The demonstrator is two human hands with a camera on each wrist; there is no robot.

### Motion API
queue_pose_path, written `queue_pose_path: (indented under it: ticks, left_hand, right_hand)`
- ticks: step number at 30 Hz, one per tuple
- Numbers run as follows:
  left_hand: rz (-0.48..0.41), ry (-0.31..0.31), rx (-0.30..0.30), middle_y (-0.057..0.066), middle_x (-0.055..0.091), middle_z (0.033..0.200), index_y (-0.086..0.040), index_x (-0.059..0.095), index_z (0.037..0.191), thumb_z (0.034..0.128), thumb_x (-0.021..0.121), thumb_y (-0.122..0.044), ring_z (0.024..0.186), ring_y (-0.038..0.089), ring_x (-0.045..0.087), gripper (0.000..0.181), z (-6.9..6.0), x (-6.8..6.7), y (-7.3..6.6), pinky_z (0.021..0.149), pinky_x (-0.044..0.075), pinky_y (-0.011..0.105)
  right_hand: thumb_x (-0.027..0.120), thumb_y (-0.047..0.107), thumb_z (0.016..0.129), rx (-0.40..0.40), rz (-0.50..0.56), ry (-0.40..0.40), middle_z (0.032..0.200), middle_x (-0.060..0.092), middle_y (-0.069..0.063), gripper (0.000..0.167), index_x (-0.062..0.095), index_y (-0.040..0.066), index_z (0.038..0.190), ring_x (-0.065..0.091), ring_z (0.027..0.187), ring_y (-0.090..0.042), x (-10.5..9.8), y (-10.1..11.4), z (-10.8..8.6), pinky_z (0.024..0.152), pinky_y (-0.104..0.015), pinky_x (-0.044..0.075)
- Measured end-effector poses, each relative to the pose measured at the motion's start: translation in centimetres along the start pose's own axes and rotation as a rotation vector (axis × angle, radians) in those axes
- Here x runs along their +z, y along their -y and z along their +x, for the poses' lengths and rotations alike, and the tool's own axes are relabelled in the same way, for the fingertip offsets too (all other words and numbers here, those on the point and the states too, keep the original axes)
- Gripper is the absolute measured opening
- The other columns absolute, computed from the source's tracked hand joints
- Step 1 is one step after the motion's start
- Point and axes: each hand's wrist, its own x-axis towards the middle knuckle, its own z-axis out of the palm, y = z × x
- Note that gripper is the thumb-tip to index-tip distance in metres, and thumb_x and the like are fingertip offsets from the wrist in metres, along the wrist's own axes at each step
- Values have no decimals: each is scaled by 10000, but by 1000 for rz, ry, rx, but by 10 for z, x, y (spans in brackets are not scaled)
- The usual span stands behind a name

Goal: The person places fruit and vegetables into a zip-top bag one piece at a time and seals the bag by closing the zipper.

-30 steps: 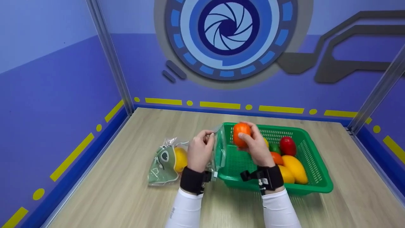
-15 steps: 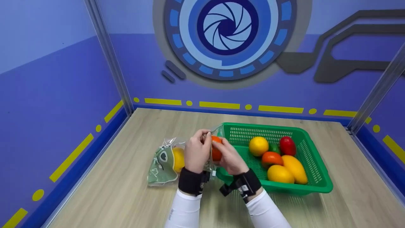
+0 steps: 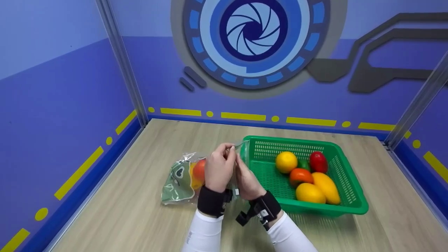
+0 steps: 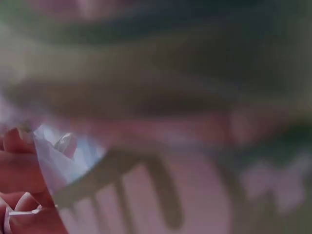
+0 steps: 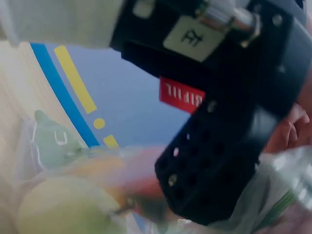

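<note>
My left hand [image 3: 219, 168] pinches the mouth of a clear zip bag [image 3: 179, 182] printed with a green cartoon face. Through the plastic show a yellow fruit [image 3: 196, 181] and an orange-red persimmon [image 3: 200, 170]; in the right wrist view a pale green-yellow fruit [image 5: 63, 207] is in the bag too. My right hand [image 3: 250, 182] is at the bag's mouth with straight fingers, close to the left fingertips, and no fruit shows in it. Its fingertips are partly hidden. The left wrist view is mostly blurred bag print [image 4: 146, 200].
A green plastic basket [image 3: 346, 164] stands right of the bag. In it lie a yellow round fruit [image 3: 286, 162], a red fruit [image 3: 318, 161], a green one [image 3: 303, 164], another persimmon [image 3: 301, 176] and mangoes [image 3: 327, 187]. Blue panels [image 3: 87, 105] wall the table.
My right hand has carried the persimmon from above the basket leftward into the bag and let go of it. My left hand has stayed at the bag's mouth.
</note>
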Motion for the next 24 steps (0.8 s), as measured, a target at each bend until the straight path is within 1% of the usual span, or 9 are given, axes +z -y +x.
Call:
queue_pose_path:
  ticks: [4,7,10,12,15,17,18,21,24]
  left_hand:
    - [-18,-7,8,63,653,723,-45,767,1013,975,668,-132,638,142,536,138,1,1,0,612,483,278]
    - [-33,-1,5,58,649,724,-44,768,1017,978,664,-133,641,136,533,141,1,1,1,617,483,266]
    - [-31,-2,9,60,649,727,-46,767,1019,981,663,-138,638,139,533,144,1,2,1,608,478,266]
    - [-26,0,8,60,653,735,-49,766,1026,986,662,-148,640,143,536,149,1,1,1,610,481,267]
    - [-16,9,2,57,651,740,-55,764,1038,994,656,-164,639,145,533,160,1,1,1,614,485,263]
    - [-17,20,-3,55,643,737,-55,762,1046,1000,649,-170,638,142,527,168,1,0,1,618,486,258]
    - [-18,23,-5,54,639,733,-55,762,1047,1001,647,-173,634,141,523,171,1,0,1,615,482,256]
    - [-25,29,-8,53,637,735,-48,760,1049,1003,644,-170,634,135,517,174,1,0,2,614,480,251]
    - [-29,33,-14,54,641,741,-47,760,1052,1002,645,-172,640,134,521,177,1,1,2,621,489,253]
  right_hand:
    - [172,522,1104,15,-6,24,1692,208,-32,697,191,79,1642,292,1443,-45,-1,1,0,1252,-353,134]
    - [144,533,1099,32,-3,73,1709,163,-31,707,134,95,1654,273,1441,-27,-4,2,0,1255,-359,108]
    - [129,521,1102,49,9,75,1715,124,-46,696,117,100,1656,234,1461,-72,-4,1,2,1256,-372,88]
    - [129,515,1103,47,5,64,1671,235,-27,666,184,132,1645,285,1433,-86,-4,0,3,1240,-352,148]
    - [148,512,1106,36,-3,45,1623,291,12,642,248,139,1619,322,1394,-70,-4,0,3,1204,-307,199]
    - [159,525,1103,39,-1,50,1551,358,68,603,322,188,1575,368,1347,-43,-4,1,2,1168,-275,246]
    - [166,528,1103,40,2,51,1555,345,72,594,330,198,1569,360,1350,-39,-4,1,2,1167,-273,240]
    - [172,522,1105,44,18,60,1436,443,116,516,434,259,1464,422,1287,-45,-5,2,3,1133,-265,294]
    - [159,519,1106,44,25,76,1379,463,138,489,458,293,1419,431,1263,-54,-6,2,2,1120,-274,298]
